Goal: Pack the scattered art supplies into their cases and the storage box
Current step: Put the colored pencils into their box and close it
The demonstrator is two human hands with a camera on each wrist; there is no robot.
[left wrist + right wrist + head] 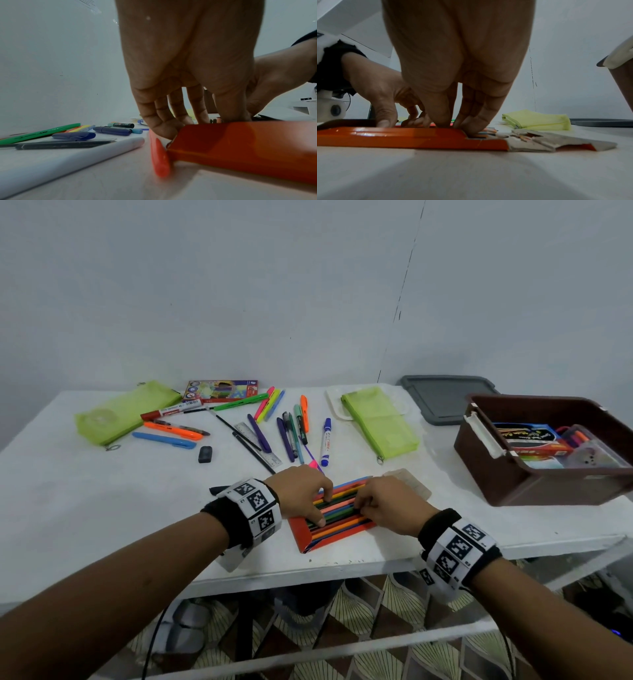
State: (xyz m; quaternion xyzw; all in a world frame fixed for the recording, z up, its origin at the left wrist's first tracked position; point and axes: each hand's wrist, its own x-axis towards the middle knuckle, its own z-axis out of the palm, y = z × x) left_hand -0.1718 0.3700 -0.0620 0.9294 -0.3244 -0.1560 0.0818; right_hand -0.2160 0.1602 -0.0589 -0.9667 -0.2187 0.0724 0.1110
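Your orange pencil case (310, 537) lies open and flat at the worktop's (102, 508) 6 o'clock edge, coloured pencils (337, 510) packed side by side inside. Your left hand (301, 494) and right hand (390, 505) press bent fingertips onto them, clamping nothing.

The white bench (102, 508) carries scattered pens (260, 433), two green pouches (380, 419), a brown box (534, 474), an orange pencil case (301, 534) and what looks like a grey lid (445, 398).
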